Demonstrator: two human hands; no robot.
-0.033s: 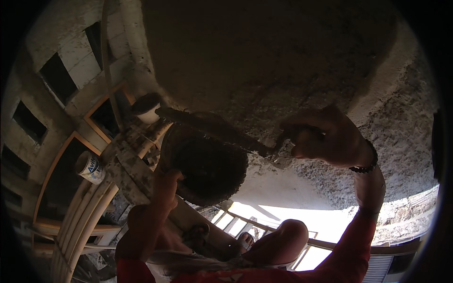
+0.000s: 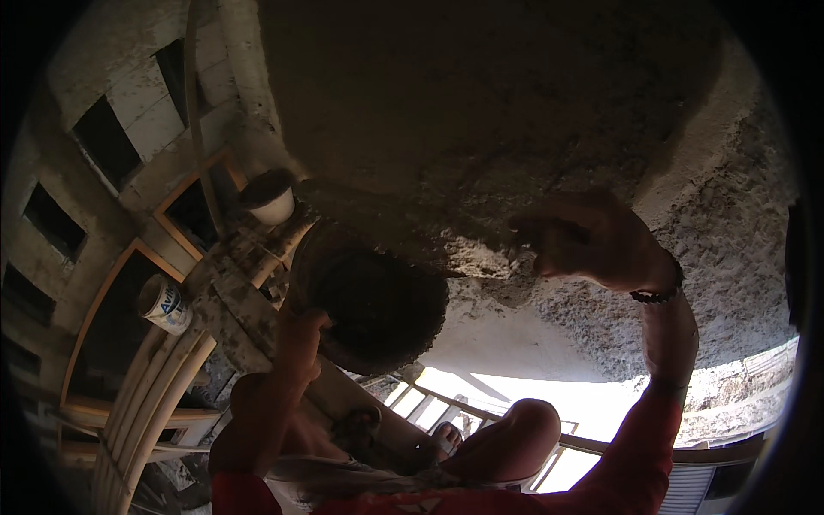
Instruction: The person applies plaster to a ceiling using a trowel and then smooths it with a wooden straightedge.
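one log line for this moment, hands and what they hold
left hand: holds round mortar board | right hand: presses trowel on plastered wall | nearby: white bowl on plank

Rough grey plastered wall [image 2: 532,112] in shadow, coarser render [image 2: 730,249] at right, dark window openings [image 2: 103,142] with wooden frames at left, bright sunlight below through railing [image 2: 481,412].

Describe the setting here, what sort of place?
Likely a building site, plastering at height: rough wet plaster on the wall, a mortar-caked scaffold plank, and a loaded plaster pan gripped by the left hand.
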